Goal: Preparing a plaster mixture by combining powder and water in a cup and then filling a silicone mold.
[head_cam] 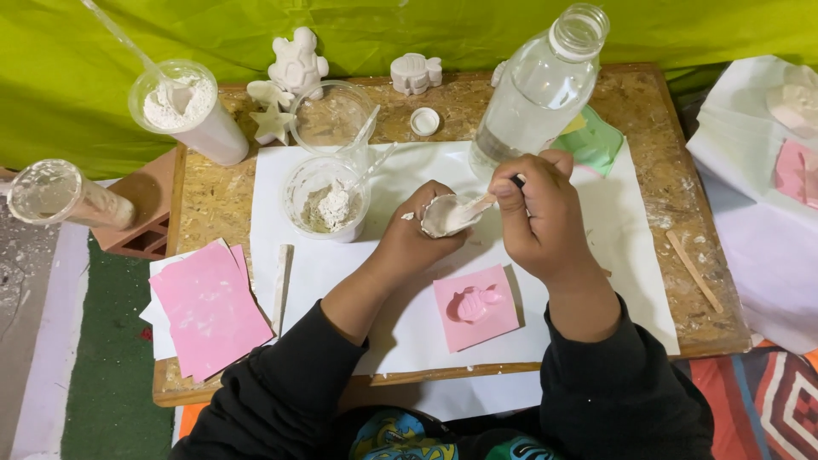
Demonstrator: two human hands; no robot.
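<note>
Fingers of the left hand (pixel 415 237) are curled under a small white cup (pixel 446 214), cradling it over the middle of the white sheet (pixel 596 281). Right hand (pixel 538 213) pinches a plaster-coated stick (pixel 482 203), tip in the cup. Pink mold (pixel 475 307) sits just below, near the sheet's front edge.
</note>
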